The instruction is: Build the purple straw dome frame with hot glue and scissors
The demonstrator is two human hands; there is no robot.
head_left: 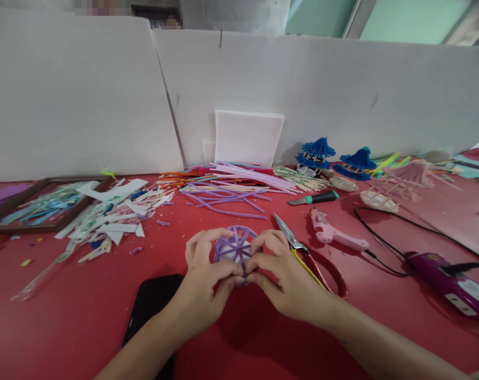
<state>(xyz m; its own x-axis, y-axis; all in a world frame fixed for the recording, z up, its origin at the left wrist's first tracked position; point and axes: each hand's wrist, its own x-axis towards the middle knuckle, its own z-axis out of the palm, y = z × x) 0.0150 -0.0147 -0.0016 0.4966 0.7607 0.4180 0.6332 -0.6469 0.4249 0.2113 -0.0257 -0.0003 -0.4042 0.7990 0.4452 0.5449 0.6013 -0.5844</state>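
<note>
Between my two hands is a small round purple pipe-cleaner piece (236,244), with spokes running out from its middle to a ring. Something whitish shows behind the spokes. My left hand (208,264) grips its left side, thumb and fingers pinched at the near edge. Opposite, my right hand (281,269) holds the right side, its thumb and forefinger pinching the same near rim. Fingers cover part of the rim. Scissors (303,250) with red and yellow handles lie partly behind my right hand. A black phone (152,301) rests under my left forearm.
Loose pipe cleaners (231,184) lie at the back. Right of them are a utility knife (314,198), a pink glue gun (338,235), a purple power strip (449,285) and blue pagoda-like models (316,153). Paper scraps (123,211) and a brown frame (45,182) lie left.
</note>
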